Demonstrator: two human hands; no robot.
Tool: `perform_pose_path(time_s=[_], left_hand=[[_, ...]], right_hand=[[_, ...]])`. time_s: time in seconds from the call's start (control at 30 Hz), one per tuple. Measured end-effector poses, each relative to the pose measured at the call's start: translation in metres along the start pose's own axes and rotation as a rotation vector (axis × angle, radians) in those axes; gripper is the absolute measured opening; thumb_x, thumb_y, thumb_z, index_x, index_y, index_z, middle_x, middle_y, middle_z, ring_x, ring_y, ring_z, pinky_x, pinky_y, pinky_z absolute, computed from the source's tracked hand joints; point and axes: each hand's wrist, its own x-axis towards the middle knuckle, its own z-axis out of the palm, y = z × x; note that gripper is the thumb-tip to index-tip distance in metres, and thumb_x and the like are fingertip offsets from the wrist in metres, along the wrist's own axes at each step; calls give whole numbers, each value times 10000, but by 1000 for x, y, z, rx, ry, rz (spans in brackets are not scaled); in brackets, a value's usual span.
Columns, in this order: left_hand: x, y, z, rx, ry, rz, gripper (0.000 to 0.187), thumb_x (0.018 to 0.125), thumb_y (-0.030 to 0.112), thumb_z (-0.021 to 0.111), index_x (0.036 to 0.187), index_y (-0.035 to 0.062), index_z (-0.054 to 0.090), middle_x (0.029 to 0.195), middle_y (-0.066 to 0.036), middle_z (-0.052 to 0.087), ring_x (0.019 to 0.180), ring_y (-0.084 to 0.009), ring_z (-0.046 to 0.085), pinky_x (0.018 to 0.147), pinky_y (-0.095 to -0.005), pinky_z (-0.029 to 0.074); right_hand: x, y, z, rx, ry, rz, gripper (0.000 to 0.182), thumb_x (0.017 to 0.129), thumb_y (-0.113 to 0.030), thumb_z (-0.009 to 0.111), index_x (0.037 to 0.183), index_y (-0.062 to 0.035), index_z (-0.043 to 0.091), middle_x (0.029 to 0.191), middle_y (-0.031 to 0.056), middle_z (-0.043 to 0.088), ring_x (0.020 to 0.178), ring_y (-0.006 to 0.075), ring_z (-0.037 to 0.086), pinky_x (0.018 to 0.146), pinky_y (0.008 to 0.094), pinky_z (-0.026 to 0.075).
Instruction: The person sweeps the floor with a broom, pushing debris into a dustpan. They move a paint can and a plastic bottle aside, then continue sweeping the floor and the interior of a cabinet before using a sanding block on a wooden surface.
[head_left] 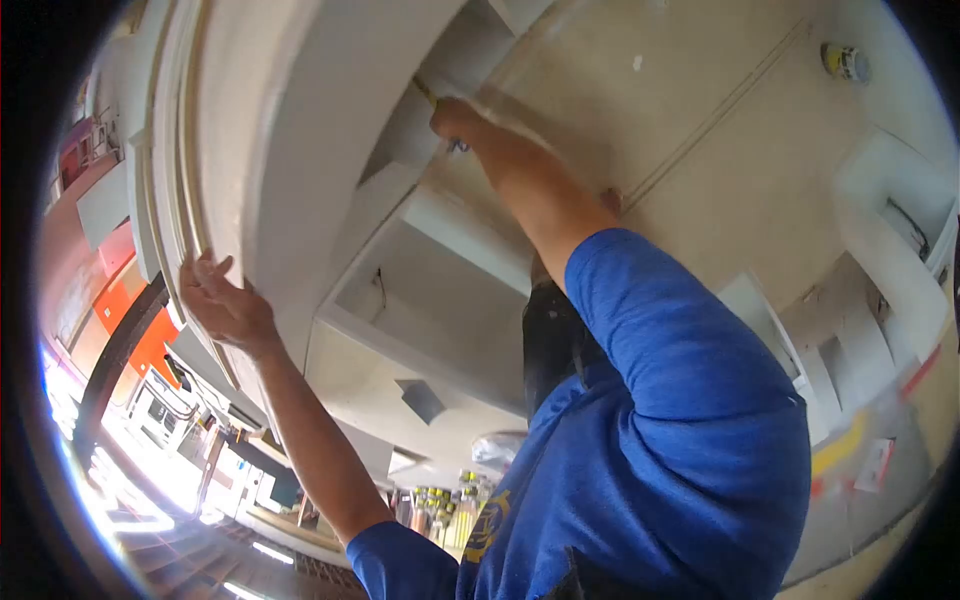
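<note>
My left hand [225,305] rests against the moulded edge of a tall white panel [225,130], its fingers spread and holding nothing. Reaching into an opening of the white cabinet [320,120], my right hand [455,120] is closed round a thin yellowish thing [425,90]. Its far end points at the cabinet's inner wall, and I cannot tell its kind. A small blue patch shows just under the right fingers. Beside my right forearm the pale floor is visible.
An open white box-like unit [440,290] stands near my legs, with a grey square sheet [420,400] close by. A labelled can [846,62] is at the far right, above more white panels [840,330]. Several yellow-capped bottles [440,505] stand low in view.
</note>
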Motion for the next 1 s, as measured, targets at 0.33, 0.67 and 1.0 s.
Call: perform_pose_path(time_s=[0.33, 0.67, 1.0], left_hand=[[4, -27, -1, -56, -33, 20, 360, 866, 215, 555, 1130, -20, 488, 1101, -135, 531, 794, -212, 596, 689, -303, 518], [19, -46, 1, 311, 143, 509, 255, 851, 266, 563, 1017, 73, 580, 854, -91, 626, 641, -230, 627, 617, -304, 516], [-1, 19, -10, -148, -175, 213, 477, 888, 447, 435, 1044, 14, 560, 874, -136, 586, 806, -186, 549, 656, -295, 432]], right_hand=[[-386, 202, -78, -165, 134, 47, 411, 827, -122, 493, 1222, -16, 447, 739, 264, 564, 669, 415, 573, 577, 450, 448], [-238, 186, 14, -755, -684, -184, 270, 768, -129, 510, 1004, -35, 600, 842, 218, 625, 742, 345, 626, 633, 423, 493], [-306, 122, -66, -499, -531, 79, 406, 864, -171, 452, 1243, -26, 438, 803, 255, 579, 730, 395, 588, 647, 431, 472]])
